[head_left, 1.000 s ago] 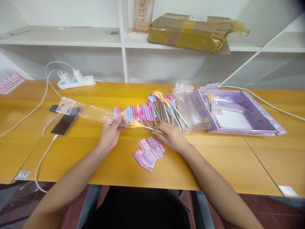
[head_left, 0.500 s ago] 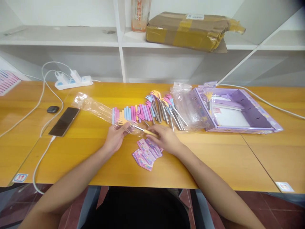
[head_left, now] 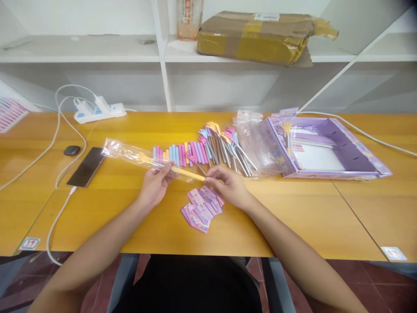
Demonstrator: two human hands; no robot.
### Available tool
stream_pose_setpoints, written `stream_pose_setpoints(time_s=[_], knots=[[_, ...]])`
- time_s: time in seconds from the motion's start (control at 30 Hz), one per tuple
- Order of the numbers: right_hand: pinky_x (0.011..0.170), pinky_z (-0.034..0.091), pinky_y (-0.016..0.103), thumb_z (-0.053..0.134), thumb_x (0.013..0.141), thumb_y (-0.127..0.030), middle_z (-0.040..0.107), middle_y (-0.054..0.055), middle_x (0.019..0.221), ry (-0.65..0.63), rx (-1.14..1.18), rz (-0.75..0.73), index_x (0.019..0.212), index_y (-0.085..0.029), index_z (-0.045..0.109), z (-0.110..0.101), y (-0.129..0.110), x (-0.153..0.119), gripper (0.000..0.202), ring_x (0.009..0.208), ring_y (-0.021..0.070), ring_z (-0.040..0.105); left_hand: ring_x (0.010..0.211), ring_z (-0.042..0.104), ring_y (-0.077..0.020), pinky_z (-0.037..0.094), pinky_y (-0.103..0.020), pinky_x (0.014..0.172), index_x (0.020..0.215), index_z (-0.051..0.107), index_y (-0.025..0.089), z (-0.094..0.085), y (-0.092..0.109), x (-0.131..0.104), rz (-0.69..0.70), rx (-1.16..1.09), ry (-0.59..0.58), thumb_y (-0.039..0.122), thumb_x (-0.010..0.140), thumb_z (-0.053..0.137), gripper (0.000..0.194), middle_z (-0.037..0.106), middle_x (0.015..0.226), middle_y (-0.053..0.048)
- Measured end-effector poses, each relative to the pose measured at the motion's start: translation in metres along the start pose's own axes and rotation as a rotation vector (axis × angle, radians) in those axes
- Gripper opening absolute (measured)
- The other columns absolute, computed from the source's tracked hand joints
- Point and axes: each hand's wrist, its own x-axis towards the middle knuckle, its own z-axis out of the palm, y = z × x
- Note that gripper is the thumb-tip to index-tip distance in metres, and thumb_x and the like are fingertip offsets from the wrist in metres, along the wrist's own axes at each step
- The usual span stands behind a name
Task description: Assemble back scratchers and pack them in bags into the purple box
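Far left on desk (head_left: pixel 146 234): white power strip (head_left: pixel 100 113), small black case (head_left: pixel 72 150), phone (head_left: pixel 86 167) lying flat. Next, clear sleeve (head_left: pixel 119 149), far end near phone, with head of yellow scratcher (head_left: pixel 189 174) inside. Scratcher slanting between both hands, handle pointing right. Left grip (head_left: pixel 155 184) pinching sleeve and scratcher together, near where the handle begins; exact edge of sleeve mouth not clear. Behind, row of pastel rods (head_left: pixel 181 155). Nearer the body, loose heap of printed cards (head_left: pixel 200 208). Right grip (head_left: pixel 230 184) grasping butt end of the yellow handle, by fingertips only. Behind it, pile of scratchers (head_left: pixel 224 152); farther right, clear bags (head_left: pixel 249 139) beside purple tray (head_left: pixel 335 175).

Handling, by judgement: scratcher light, stiff along the shaft, probably smooth at the handle; splayed head likely to snag on film. Sleeve limp, slick, easily creased. Best hold: handle butt on the right, kept in line with the sleeve; sleeve mouth on the left, pinched lightly.
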Motion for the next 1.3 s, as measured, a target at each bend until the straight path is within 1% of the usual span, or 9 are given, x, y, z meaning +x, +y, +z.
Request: stream_pose_setpoints(time_s=[0.2,0.27,0.4,0.5,0.67,0.77,0.93,1.13,1.3], knots=[[0.061,0.048,0.029,0.075,0.099,-0.053,0.059,-0.002,0.08,0.074,-0.058,-0.057,0.099,-0.025,0.047,0.033,0.008,-0.004,0.039,0.067,0.0152,0.057,0.078,0.073,-0.0141,0.064,-0.026,0.073,0.088,0.081,0.014,0.015,-0.026,-0.023,-0.115,0.063,-0.127,0.044,0.07,0.102,0.041,0.079,0.087,-0.004],[0.062,0.048,0.029,0.069,0.103,-0.051,0.059,-0.001,0.086,0.023,-0.034,-0.069,0.106,-0.025,0.046,0.031,0.006,-0.007,0.034,0.07,0.0151,0.057,0.077,0.072,-0.0139,0.063,-0.025,0.072,0.086,0.08,0.014,0.014,-0.022,-0.022,-0.099,0.063,-0.107,0.045,0.067,0.103,0.043,0.079,0.087,-0.004],[0.068,0.054,0.031,0.045,0.114,-0.04,0.06,0.004,0.103,-0.108,-0.025,-0.141,0.141,-0.027,0.044,0.016,0.002,-0.008,0.03,0.076,0.0153,0.06,0.073,0.072,-0.0138,0.062,-0.023,0.064,0.085,0.078,0.012,0.008,-0.005,-0.012,-0.071,0.054,-0.081,0.044,0.067,0.103,0.044,0.077,0.086,-0.005],[0.069,0.055,0.032,0.051,0.112,-0.03,0.06,0.006,0.113,-0.14,-0.212,-0.271,0.153,-0.031,0.045,0.008,0.003,-0.007,0.042,0.076,0.0153,0.059,0.071,0.071,-0.013,0.062,-0.023,0.063,0.082,0.076,0.012,0.004,0.003,-0.007,-0.078,0.061,-0.083,0.044,0.069,0.102,0.044,0.076,0.086,-0.005],[0.08,0.059,0.038,0.07,0.103,-0.027,0.056,0.009,0.116,-0.057,-0.385,-0.481,0.123,-0.03,0.067,0.007,0.003,-0.005,0.02,0.095,0.0211,0.063,0.07,0.072,-0.0148,0.062,-0.024,0.063,0.087,0.08,0.012,0.003,-0.001,-0.01,-0.147,0.156,-0.18,0.048,0.072,0.099,0.043,0.078,0.086,-0.007],[0.086,0.06,0.042,0.077,0.099,-0.029,0.057,0.009,0.117,-0.028,-0.375,-0.501,0.127,-0.031,0.066,0.005,-0.001,-0.007,0.031,0.103,0.0241,0.063,0.074,0.074,-0.0169,0.063,-0.026,0.067,0.092,0.082,0.013,0.002,-0.008,-0.014,-0.183,0.208,-0.26,0.049,0.076,0.097,0.042,0.08,0.088,-0.009],[0.082,0.059,0.039,0.073,0.102,-0.03,0.054,0.009,0.114,-0.121,-0.315,-0.47,0.107,-0.027,0.074,0.005,-0.011,-0.009,0.006,0.098,0.0217,0.063,0.076,0.075,-0.0188,0.063,-0.029,0.071,0.096,0.082,0.015,-0.002,-0.015,-0.016,-0.183,0.292,-0.393,0.051,0.084,0.09,0.039,0.08,0.091,-0.01],[0.092,0.057,0.042,0.07,0.103,-0.033,0.056,0.009,0.113,-0.042,-0.234,-0.34,0.101,-0.023,0.068,0.018,-0.016,-0.008,0.01,0.108,0.0238,0.061,0.07,0.073,-0.0208,0.063,-0.033,0.066,0.097,0.08,0.017,-0.002,-0.018,-0.017,-0.204,0.382,-0.478,0.053,0.083,0.089,0.039,0.077,0.083,-0.007],[0.077,0.053,0.032,0.068,0.104,-0.035,0.062,0.006,0.102,-0.102,-0.051,-0.181,0.098,-0.022,0.061,0.024,-0.009,-0.006,0.016,0.089,0.018,0.061,0.079,0.072,-0.0205,0.061,-0.031,0.073,0.094,0.081,0.018,0.002,-0.015,-0.018,-0.136,0.412,-0.502,0.04,0.075,0.097,0.033,0.077,0.089,-0.007]])
